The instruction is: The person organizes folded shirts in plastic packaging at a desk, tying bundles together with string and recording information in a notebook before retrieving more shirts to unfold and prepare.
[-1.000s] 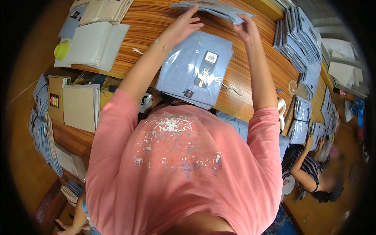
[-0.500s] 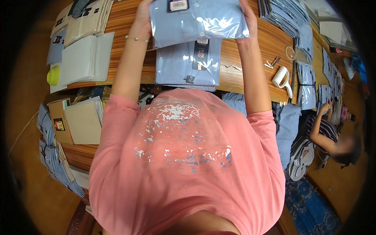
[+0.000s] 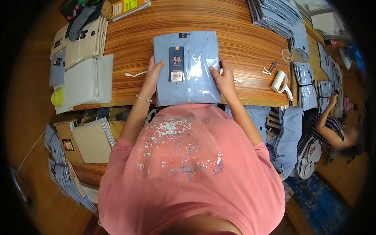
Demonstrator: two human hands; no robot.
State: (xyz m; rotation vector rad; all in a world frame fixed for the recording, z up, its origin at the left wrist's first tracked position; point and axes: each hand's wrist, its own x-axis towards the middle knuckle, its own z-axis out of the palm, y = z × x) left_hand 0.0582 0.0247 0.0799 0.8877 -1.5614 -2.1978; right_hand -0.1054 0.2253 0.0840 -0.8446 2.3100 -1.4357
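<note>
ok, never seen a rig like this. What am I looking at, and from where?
No machine: a person works bare-handed. The camera is a wide fisheye worn on the head, looking down, so straight edges bend and the wearer's pink top fills the bottom. The left hand and right hand hold opposite sides of a folded blue shirt in clear plastic, with a dark tag. On the wooden table: white sheets and beige packages at left, blue packages and a white roller at right.

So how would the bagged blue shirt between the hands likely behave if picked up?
The bagged blue shirt may slip in a loose grip, since its clear plastic looks glossy. It would probably bend somewhat, being folded cloth, yet keep its neat rectangle. Rolling seems unlikely, given its broad, flat shape.
</note>
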